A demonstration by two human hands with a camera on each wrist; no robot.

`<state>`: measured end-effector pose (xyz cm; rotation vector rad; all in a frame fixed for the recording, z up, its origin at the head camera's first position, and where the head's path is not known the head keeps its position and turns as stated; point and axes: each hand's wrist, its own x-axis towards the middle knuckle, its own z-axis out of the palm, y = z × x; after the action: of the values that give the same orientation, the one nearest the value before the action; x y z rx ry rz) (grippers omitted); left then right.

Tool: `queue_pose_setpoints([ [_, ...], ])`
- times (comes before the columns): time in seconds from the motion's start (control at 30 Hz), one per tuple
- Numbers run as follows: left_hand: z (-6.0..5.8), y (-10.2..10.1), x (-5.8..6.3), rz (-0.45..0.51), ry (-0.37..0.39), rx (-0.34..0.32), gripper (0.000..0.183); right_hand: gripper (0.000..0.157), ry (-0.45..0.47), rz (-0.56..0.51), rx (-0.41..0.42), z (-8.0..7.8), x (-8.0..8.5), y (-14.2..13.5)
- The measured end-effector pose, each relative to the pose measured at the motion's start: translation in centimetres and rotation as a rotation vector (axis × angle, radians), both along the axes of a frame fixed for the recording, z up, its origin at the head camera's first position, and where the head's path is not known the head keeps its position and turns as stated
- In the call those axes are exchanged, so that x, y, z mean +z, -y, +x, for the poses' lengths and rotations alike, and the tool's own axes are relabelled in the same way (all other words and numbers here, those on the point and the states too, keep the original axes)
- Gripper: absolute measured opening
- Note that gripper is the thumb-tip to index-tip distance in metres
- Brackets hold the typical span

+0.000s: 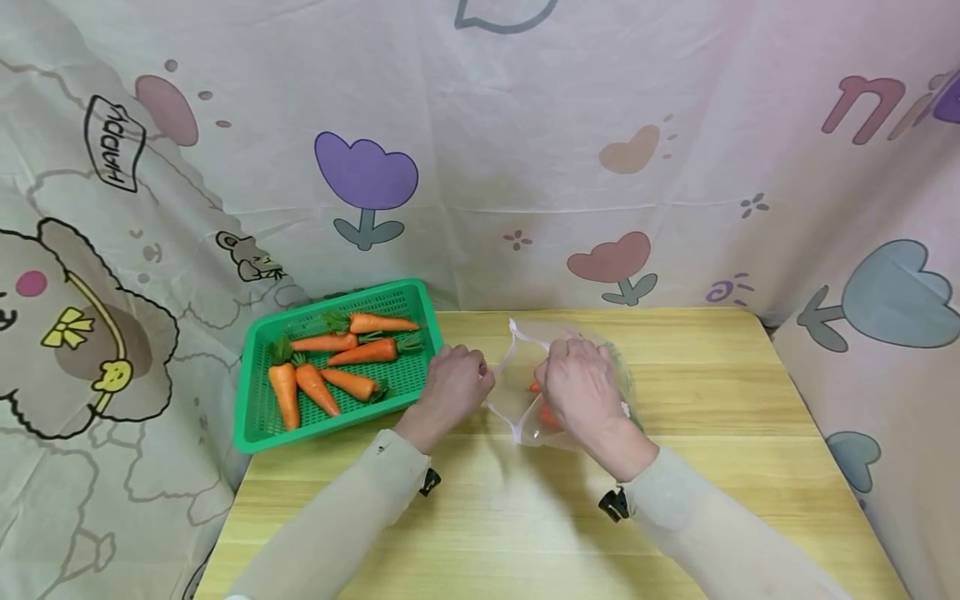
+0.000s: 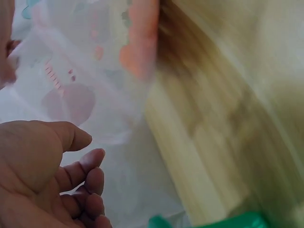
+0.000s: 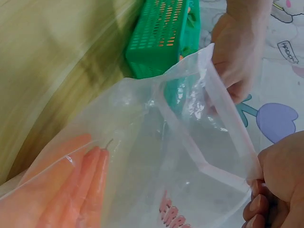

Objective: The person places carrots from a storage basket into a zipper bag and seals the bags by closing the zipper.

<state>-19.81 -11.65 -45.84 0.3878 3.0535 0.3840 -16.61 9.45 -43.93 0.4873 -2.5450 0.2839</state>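
A clear plastic zip bag [image 1: 531, 429] with a pale rim lies over the table, its mouth gaping to the left. Several orange carrots [image 3: 90, 185] show through its wall in the right wrist view. My right hand [image 1: 581, 387] pinches the rim of the bag between thumb and curled fingers, as the right wrist view shows. Just outside the bag's mouth is my left hand [image 1: 452, 379]; in the left wrist view its thumb stands apart from loosely bent fingers, with nothing between them.
Left of the bag stands a green plastic basket [image 1: 246, 400] with several leafy-topped carrots [image 1: 315, 389] in it, close to my left hand. The wooden table [image 1: 480, 517] ends at a printed cloth backdrop [image 1: 487, 167] behind.
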Motion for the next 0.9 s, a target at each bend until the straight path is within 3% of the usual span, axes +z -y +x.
queue_pose_setpoints([
  [0.13, -0.1, 2.0, 1.0, 0.023, -0.063, 0.008, 0.016, 0.021, -0.004, -0.015, 0.001, 0.2, 0.1, -0.2],
  [0.27, -0.7, 5.8, 1.9, 0.012, -0.150, 0.001, 0.015, 0.023, -0.023, -0.020, 0.000, 0.3, 0.1, -0.3],
  [0.5, -2.4, 14.7, 2.9, -0.177, -0.168, -0.040, 0.013, 0.022, -0.048, -0.035, 0.005, 0.3, 0.1, -0.3],
  [0.7, -4.4, 19.7, 2.5, -0.286, -0.184, -0.130, 0.015, 0.022, -0.063, -0.048, 0.017, 0.3, 0.1, -0.4],
  [0.9, -5.8, 21.7, 1.3, -0.309, -0.121, -0.106, 0.024, 0.022, -0.080, -0.048, 0.017, 0.4, 0.0, -0.5],
])
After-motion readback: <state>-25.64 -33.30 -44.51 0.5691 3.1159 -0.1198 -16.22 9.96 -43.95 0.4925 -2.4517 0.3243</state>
